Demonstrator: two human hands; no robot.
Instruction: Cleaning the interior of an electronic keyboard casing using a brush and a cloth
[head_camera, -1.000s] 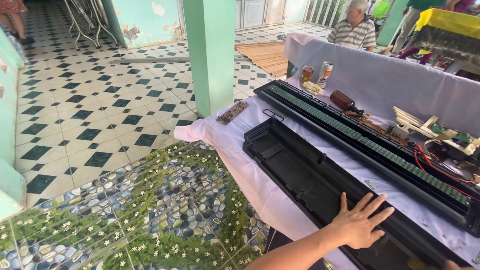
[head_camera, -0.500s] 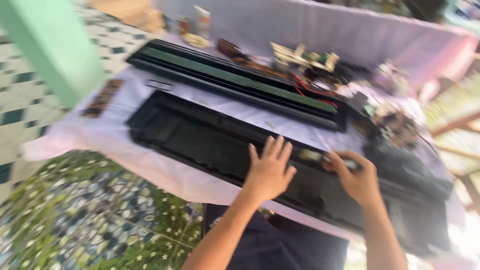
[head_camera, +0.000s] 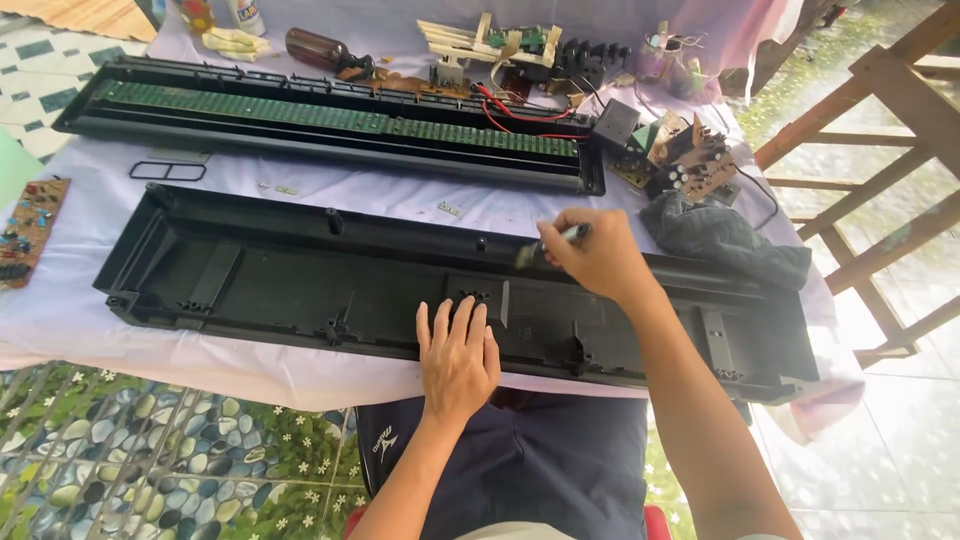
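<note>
My left hand (head_camera: 458, 358) lies flat, fingers spread and together with nothing between them, on the near rim of the long black plastic shell (head_camera: 300, 275), pinning it to the bench (head_camera: 60, 310). My right hand (head_camera: 598, 255) is closed on a small brush (head_camera: 548, 245), fingers clamped round its handle; the dark bristle end points toward 9 o'clock and sits just above the shell's far wall, near its middle. I cannot tell whether the bristles touch the plastic.

The shell lies open side up across the white cloth on the bench, running from 9 o'clock to 3 o'clock directly in front of me. Its inner floor, ribs and screw posts are exposed and no parts sit inside it.

Judgement on the step: brushing out the inside of the shell, with the left hand as the steadying hold. The section under the brush is at the centre; I judge the right-hand end, toward 3 o'clock, remains to be covered, though dust is not discernible at this distance.

The next move calls for short strokes along the far wall and into the corners round the posts, light pressure, left hand kept down so the shell does not slide on the cloth.

Beyond the shell at 12 o'clock lies a second long black tray carrying a green circuit strip (head_camera: 330, 115). A dark rag (head_camera: 715, 235) lies at 2 o'clock just beside the shell's far edge. A small brown circuit board (head_camera: 25, 225) lies at 9 o'clock, well apart.
</note>
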